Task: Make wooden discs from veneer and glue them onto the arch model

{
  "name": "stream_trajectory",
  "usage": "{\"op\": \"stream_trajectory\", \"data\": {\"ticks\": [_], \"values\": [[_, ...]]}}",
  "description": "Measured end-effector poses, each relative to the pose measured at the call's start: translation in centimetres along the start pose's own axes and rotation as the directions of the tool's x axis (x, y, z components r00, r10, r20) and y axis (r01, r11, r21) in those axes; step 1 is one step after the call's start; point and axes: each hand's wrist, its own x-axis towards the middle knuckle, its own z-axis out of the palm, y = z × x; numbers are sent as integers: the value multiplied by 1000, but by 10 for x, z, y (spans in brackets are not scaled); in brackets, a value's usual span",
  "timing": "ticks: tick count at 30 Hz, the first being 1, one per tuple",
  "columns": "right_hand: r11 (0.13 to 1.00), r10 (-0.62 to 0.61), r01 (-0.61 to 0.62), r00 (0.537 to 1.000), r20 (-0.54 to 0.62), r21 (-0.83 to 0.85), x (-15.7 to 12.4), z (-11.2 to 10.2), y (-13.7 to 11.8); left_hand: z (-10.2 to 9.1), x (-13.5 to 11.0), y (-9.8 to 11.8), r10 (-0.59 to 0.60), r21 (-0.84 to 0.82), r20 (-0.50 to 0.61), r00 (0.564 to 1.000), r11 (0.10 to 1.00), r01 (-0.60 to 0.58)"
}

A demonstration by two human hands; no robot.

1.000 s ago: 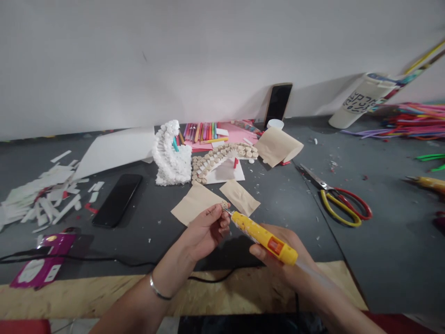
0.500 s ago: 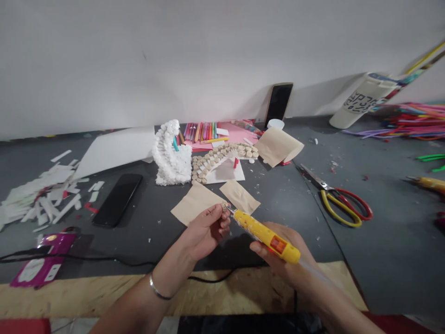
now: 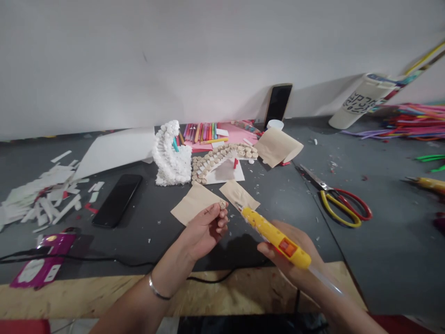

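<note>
My left hand [image 3: 205, 229] pinches a small rolled tan paper piece [image 3: 222, 204] between thumb and fingertips, over the near part of the dark table. My right hand [image 3: 295, 253] grips a yellow glue gun [image 3: 274, 236] with an orange switch; its nozzle points up-left and sits a short gap to the right of the paper piece. Further back stand a white curled paper model [image 3: 169, 155] and an arch of tan paper rolls [image 3: 222, 157] on a white card. Two tan paper sheets [image 3: 194, 202] lie just beyond my hands.
A black phone [image 3: 117, 199] lies to the left, beside white paper strips [image 3: 41, 197]. Scissors [image 3: 335, 197] with yellow and red handles lie to the right. Coloured markers [image 3: 203, 131], another phone [image 3: 278, 104] against the wall and a tipped cup [image 3: 361, 99] stand at the back. A black cable [image 3: 69, 260] runs along the front.
The glue gun has drawn away to the right, so its nozzle no longer touches the paper piece. My left hand has stayed almost still with the piece.
</note>
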Motion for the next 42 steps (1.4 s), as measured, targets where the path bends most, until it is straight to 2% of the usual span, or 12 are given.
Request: {"op": "stream_trajectory", "data": {"ticks": [6, 9, 11, 13, 16, 20, 23, 28, 32, 36, 40, 42], "values": [[957, -153, 115, 980, -124, -268, 15, -23, 27, 5, 1, 1, 69, 78, -81, 994, 995, -62], [898, -173, 97, 975, -142, -429, 24, -35, 55, 6, 1, 3, 216, 283, -150, 965, 945, -167], [851, -185, 79, 970, -156, -519, 28, -39, 74, 5, 0, 6, 399, 496, -146, 905, 821, -282], [812, -166, 40, 973, -163, -582, 31, -41, 92, 4, -2, 11, 583, 673, -64, 810, 624, -396], [790, -117, 6, 983, -140, -613, 31, -41, 113, 3, -6, 19, 720, 805, 58, 691, 375, -459], [808, -101, 44, 993, -64, -588, 26, -46, 126, 2, -9, 30, 740, 885, 106, 664, 234, -402], [814, -120, 72, 992, -46, -576, 25, -57, 112, 3, -11, 35, 737, 904, 97, 669, 215, -368], [894, -191, 163, 981, -27, -418, 47, -59, 41, 7, -9, 32, 730, 936, 135, 670, 129, -329], [867, -440, 437, 897, 45, -241, 78, -31, -3, 5, -6, 25, 689, 944, 316, 652, -162, -287], [827, -536, 548, 836, 119, -127, 100, -3, -8, 0, -7, 24, 587, 858, 490, 644, -453, -240], [742, -648, 665, 744, 160, -87, 112, 11, -1, -1, -9, 26, 537, 822, 532, 655, -514, -246], [736, -653, 673, 734, 187, -75, 117, 13, 1, 0, -8, 28, 528, 834, 512, 677, -494, -246]]}}
